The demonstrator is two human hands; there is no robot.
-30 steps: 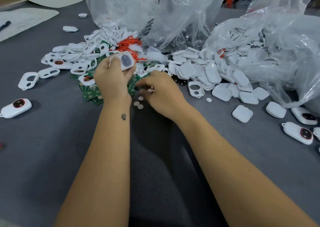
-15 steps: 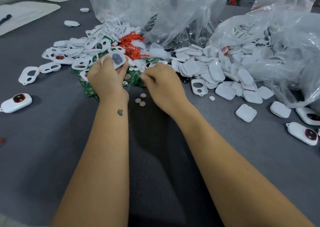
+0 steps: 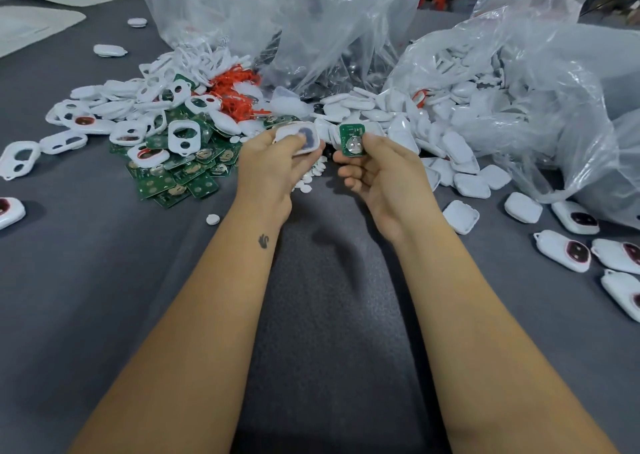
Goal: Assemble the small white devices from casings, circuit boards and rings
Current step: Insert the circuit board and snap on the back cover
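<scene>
- The right hand (image 3: pixel 381 173), which was reaching into the loose parts on the bench (image 3: pixel 104 280) a second ago, is now pinching a green circuit board (image 3: pixel 352 140) lifted clear of the pile, so the picking step looks finished and fitting is next.
- The left hand (image 3: pixel 273 166) is still gripping the white casing (image 3: pixel 300 137), thumb lying across its dark window, just beside the board.
- Both parts are being held above the middle of the bench, in front of the heaps near its far edge.
- The board is standing nearly upright, its round battery clip facing the camera, long axis running up and down.
- The casing is tilting, its long axis running left to right; its open side is hidden.
- More circuit boards (image 3: pixel 180 176) are lying toward the left edge, and finished devices (image 3: pixel 568 251) toward the right edge.
</scene>
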